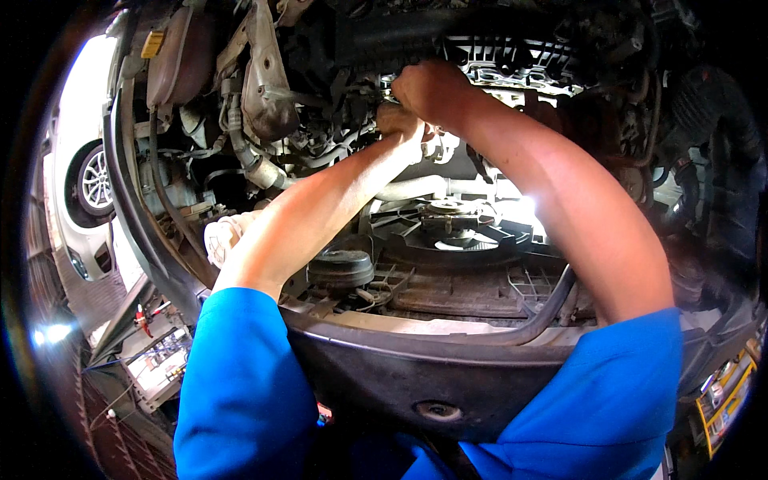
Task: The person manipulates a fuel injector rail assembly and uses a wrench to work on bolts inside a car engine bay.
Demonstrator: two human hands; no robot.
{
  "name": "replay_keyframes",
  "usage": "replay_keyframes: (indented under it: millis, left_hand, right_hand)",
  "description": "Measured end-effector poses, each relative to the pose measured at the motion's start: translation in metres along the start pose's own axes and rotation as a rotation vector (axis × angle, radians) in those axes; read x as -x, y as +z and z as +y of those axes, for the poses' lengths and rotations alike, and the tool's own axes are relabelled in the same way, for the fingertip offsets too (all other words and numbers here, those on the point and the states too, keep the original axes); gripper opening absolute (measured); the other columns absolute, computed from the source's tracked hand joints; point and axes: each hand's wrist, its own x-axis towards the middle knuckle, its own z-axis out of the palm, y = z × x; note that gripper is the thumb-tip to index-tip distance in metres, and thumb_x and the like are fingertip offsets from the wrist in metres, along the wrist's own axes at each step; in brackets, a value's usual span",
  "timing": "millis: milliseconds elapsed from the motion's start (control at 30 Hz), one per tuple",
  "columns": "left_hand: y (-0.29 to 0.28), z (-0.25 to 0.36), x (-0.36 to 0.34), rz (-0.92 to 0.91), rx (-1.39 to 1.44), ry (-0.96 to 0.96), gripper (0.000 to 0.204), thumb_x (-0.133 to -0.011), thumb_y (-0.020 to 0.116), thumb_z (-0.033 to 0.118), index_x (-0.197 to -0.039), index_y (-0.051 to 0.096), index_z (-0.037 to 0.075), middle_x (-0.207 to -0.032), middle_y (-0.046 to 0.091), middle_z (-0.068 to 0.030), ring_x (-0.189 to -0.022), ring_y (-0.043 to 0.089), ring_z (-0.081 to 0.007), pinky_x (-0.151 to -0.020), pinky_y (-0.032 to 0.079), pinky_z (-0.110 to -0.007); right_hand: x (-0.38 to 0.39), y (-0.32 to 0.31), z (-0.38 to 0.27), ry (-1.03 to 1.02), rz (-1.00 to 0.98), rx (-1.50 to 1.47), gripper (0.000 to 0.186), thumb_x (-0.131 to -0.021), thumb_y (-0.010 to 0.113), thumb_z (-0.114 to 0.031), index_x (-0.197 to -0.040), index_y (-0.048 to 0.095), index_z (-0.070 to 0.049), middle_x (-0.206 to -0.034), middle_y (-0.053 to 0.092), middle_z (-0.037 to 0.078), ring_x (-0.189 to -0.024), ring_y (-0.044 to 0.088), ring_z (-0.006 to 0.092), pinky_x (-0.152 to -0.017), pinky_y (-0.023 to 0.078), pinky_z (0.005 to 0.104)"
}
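Both of my arms reach forward into a vehicle's engine bay, over the front edge. My right hand (434, 92) is closed in a fist shape deep in the bay, beside the metal engine parts; whatever is in its fingers is hidden. Just below and to its left, my left hand (398, 120) is curled closed near the right wrist, and what it grips cannot be made out. A pale hose (410, 189) runs beneath the hands. Closer to me sits a round fan (452, 232), brightly lit from below.
A dark front panel (384, 360) crosses in front of my body. At the left of the bay stand a brownish reservoir (180, 60) and a metal bracket (268, 88). A white car (76, 184) and a tool tray (156, 364) are farther left. A yellow rack (724, 408) stands lower right.
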Motion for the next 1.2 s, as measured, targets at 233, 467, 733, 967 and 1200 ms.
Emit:
replay_keyframes:
  millis: [233,467,733,967,1200]
  left_hand:
    - [-0.012,-0.023,-0.018,0.035,-0.021,0.140,0.033,-0.068,0.078,0.022,-0.060,0.054,0.001,-0.059,0.062,-0.0061,-0.043,0.057,-0.0148,-0.037,0.045,-0.030]
    - [0.001,-0.004,-0.007,-0.023,-0.193,0.206,0.034,-0.070,0.076,0.026,-0.076,0.056,0.000,-0.065,0.062,-0.0074,-0.053,0.059,-0.0148,-0.048,0.047,-0.029]
    - [0.011,-0.024,-0.031,-0.012,-0.113,0.257,0.034,-0.071,0.075,0.025,-0.081,0.056,0.000,-0.072,0.062,-0.0084,-0.062,0.058,-0.0155,-0.054,0.047,-0.030]
    - [0.009,-0.041,-0.045,-0.041,-0.132,0.314,0.034,-0.072,0.074,0.025,-0.085,0.056,0.000,-0.078,0.061,-0.0093,-0.070,0.058,-0.0162,-0.060,0.046,-0.031]
    - [0.018,-0.055,-0.054,-0.057,-0.142,0.380,0.034,-0.073,0.073,0.024,-0.089,0.055,0.000,-0.084,0.061,-0.0102,-0.077,0.057,-0.0168,-0.065,0.046,-0.032]
  right_hand:
    - [-0.005,-0.003,-0.010,0.055,-0.123,-0.114,0.016,-0.075,0.053,-0.012,-0.073,0.067,-0.005,-0.071,0.064,0.015,-0.068,0.065,0.0309,-0.060,0.053,0.0404]
    - [0.000,-0.025,-0.014,0.071,-0.181,-0.032,0.014,-0.074,0.054,-0.009,-0.073,0.067,-0.003,-0.072,0.065,0.016,-0.069,0.066,0.0309,-0.061,0.053,0.0394]
    - [-0.010,-0.019,-0.013,0.093,-0.317,0.004,0.012,-0.068,0.060,-0.011,-0.074,0.069,-0.005,-0.076,0.066,0.016,-0.072,0.066,0.0309,-0.062,0.053,0.0405]
    - [-0.007,-0.018,-0.018,0.085,-0.174,0.126,0.012,-0.068,0.061,-0.012,-0.074,0.069,-0.006,-0.077,0.066,0.016,-0.073,0.066,0.0299,-0.062,0.053,0.0413]
    - [-0.008,-0.035,-0.021,0.127,-0.334,0.127,0.014,-0.072,0.059,-0.011,-0.078,0.069,-0.005,-0.081,0.067,0.016,-0.077,0.066,0.0313,-0.063,0.054,0.0407]
